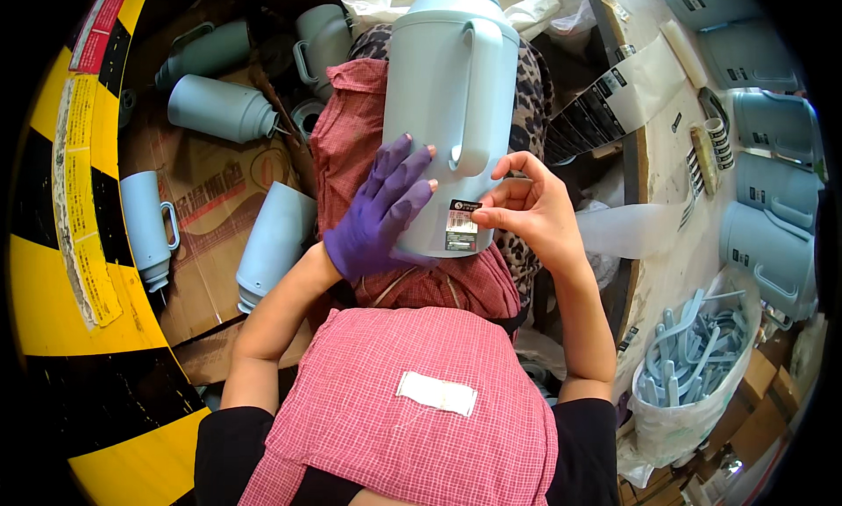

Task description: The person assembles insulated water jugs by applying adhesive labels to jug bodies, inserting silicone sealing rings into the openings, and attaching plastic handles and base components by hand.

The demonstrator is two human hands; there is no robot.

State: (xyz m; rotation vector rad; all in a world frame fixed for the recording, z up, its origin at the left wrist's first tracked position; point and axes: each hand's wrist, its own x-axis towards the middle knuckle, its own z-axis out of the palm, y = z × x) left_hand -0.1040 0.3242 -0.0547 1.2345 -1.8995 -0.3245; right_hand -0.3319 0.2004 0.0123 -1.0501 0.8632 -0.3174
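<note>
A pale blue thermos jug [430, 94] lies across my lap, its handle [474, 103] facing up and its top pointing away. My left hand [373, 221], in a purple glove with bare fingertips, rests flat on the jug's left side, fingers spread. A small black-and-white label [461, 230] sits on the jug near its base end. My bare right hand [537, 210] pinches at the label's right edge with thumb and index finger. Whether that edge is stuck down cannot be seen.
On the left, several blue jug bodies [219, 107] lie on cardboard [206, 181] beside a yellow-and-black striped edge [114, 401]. The right-hand table [662, 168] bears a strip of labels [605, 98], several labelled jugs [772, 186] and a bag of loose handles [693, 357].
</note>
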